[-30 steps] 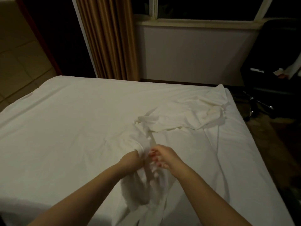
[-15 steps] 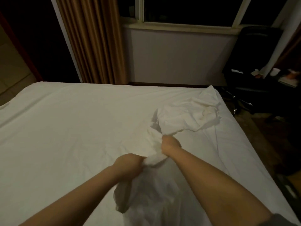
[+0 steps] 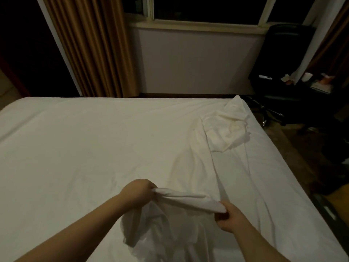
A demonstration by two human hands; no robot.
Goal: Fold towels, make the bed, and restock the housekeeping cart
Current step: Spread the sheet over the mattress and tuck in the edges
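Observation:
A white sheet (image 3: 188, 201) is stretched between my two hands above the bed (image 3: 75, 148), which is covered in white. My left hand (image 3: 138, 192) grips one end of the bunched edge. My right hand (image 3: 227, 217) grips the other end, lower and to the right. Below my hands the cloth hangs in loose folds. From the stretched edge it trails up the bed to a crumpled heap (image 3: 226, 127) near the far right corner.
A brown curtain (image 3: 90, 46) hangs beyond the bed's far left. A window and a pale wall (image 3: 196, 61) lie straight ahead. A black office chair (image 3: 283, 72) and a dark desk with small items stand at the right, past the bed's edge.
My hands were close together on the bunched cloth. They have moved apart, the right hand pulling back toward me, and the edge is now stretched between them. The view has shifted left.

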